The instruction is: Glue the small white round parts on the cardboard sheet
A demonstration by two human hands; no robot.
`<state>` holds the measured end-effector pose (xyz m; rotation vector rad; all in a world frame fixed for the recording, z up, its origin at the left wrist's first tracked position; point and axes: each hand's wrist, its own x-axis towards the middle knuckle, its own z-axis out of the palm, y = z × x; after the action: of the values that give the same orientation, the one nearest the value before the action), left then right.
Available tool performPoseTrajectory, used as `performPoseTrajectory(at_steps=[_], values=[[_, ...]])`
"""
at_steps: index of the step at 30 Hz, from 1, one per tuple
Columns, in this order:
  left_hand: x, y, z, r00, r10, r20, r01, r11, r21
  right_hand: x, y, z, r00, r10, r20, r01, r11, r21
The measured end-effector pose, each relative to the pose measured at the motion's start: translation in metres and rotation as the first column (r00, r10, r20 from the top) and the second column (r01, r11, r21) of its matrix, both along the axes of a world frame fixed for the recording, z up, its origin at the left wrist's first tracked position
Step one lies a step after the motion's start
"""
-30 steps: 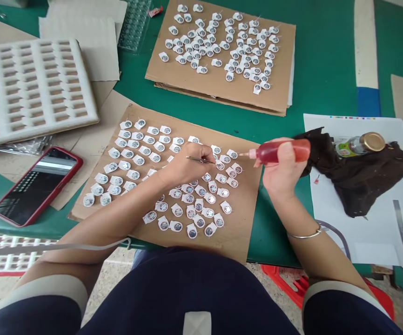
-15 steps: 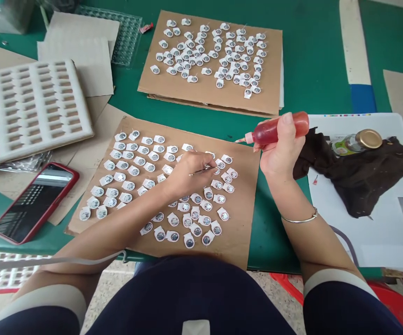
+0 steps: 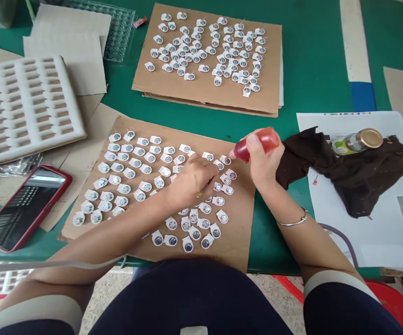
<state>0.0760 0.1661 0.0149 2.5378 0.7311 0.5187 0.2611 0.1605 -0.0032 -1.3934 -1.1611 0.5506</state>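
My right hand (image 3: 265, 163) is wrapped round a small squeeze bottle of red liquid (image 3: 268, 138), tilted down to the left. Its nozzle is at a small round silver piece with a white paper tab (image 3: 225, 160), near the right edge of a brown cardboard sheet (image 3: 241, 223); whether they touch I cannot tell. Closed and bent over the middle of the sheet, my left hand (image 3: 196, 179) grips a thin metal tool, now mostly hidden by the fingers. Many similar tabbed pieces (image 3: 129, 173) lie around it in loose rows.
Behind is a cardboard stack (image 3: 201, 100) bearing more tabbed pieces. To the left are a white moulded tray (image 3: 30, 102) and a red-cased phone (image 3: 25, 204). A dark cloth (image 3: 355, 181) and a gold-lidded glass jar (image 3: 357, 141) lie on white paper at right.
My right hand has moved left and down, bringing the bottle's nozzle to a piece at the sheet's right. My left hand has turned and shifted slightly, so the thin tool hardly shows.
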Motion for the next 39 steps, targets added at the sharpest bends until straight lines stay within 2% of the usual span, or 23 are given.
performPoseTrajectory(at_steps=[5, 9, 16, 39], values=[[0.0, -0.009, -0.005, 0.993, -0.02, -0.113, 0.04, 0.983, 0.178, -0.006, -0.006, -0.001, 0.983, 0.009, 0.183, -0.016, 0.999, 0.035], [-0.002, -0.012, -0.011, 0.991, -0.033, -0.127, 0.064, 0.965, 0.252, -0.007, -0.007, -0.002, 0.97, 0.03, 0.243, -0.039, 0.999, 0.032], [-0.002, -0.015, -0.007, 0.989, -0.008, -0.15, 0.046, 0.966, 0.253, -0.009, -0.006, -0.007, 0.96, 0.049, 0.276, -0.048, 0.999, -0.009], [0.0, -0.016, -0.004, 0.986, -0.003, -0.164, 0.05, 0.957, 0.285, -0.009, -0.003, -0.006, 0.939, -0.016, 0.345, -0.01, 0.997, 0.074]])
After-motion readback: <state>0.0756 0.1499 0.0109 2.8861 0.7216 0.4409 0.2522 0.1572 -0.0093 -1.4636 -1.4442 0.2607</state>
